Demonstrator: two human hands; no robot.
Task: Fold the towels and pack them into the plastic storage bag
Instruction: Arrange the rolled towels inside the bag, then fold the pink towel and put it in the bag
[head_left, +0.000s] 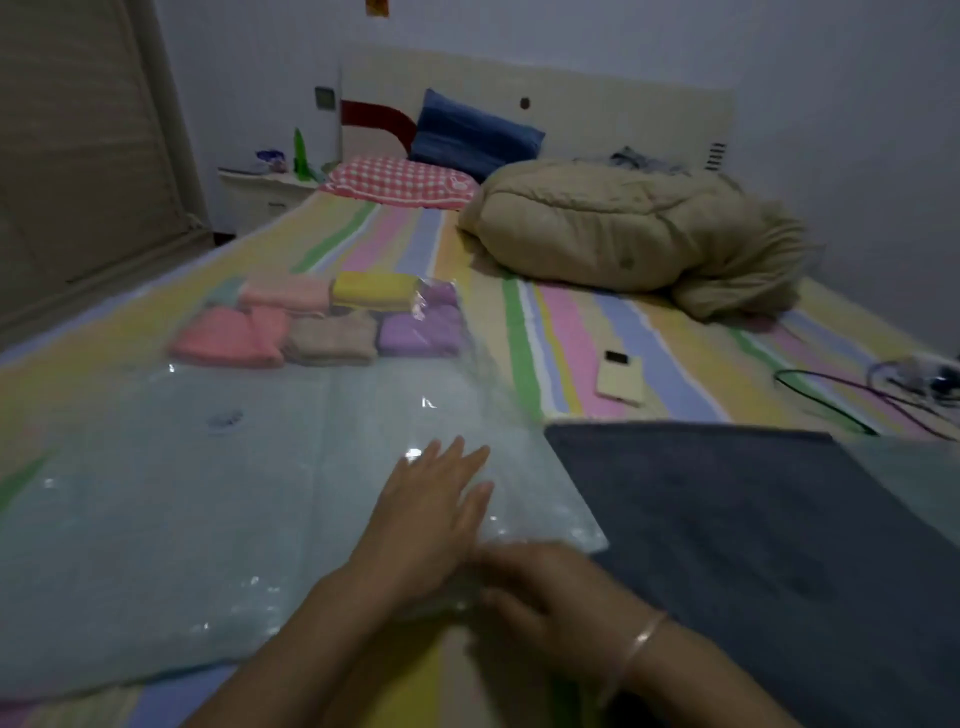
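A large clear plastic storage bag (218, 493) lies flat across the striped bed. At its far end sit several folded towels: pink (228, 338), beige (332, 340), purple (418, 335), yellow (371, 291). My left hand (431, 504) lies flat on the bag's near right part, fingers straight and spread. Just right of it, my right hand (545, 592), blurred and with a bracelet on the wrist, is at the bag's near edge with fingers curled on the crinkled plastic. A dark blue towel (753, 530) lies spread out to the right of the bag.
A tan quilt (623, 234) is bundled at the far right of the bed, with a checked pillow (400, 182) and a blue pillow (472, 135) behind. A phone (621, 376) and cables (857, 395) lie to the right. A nightstand (260, 192) stands at the far left.
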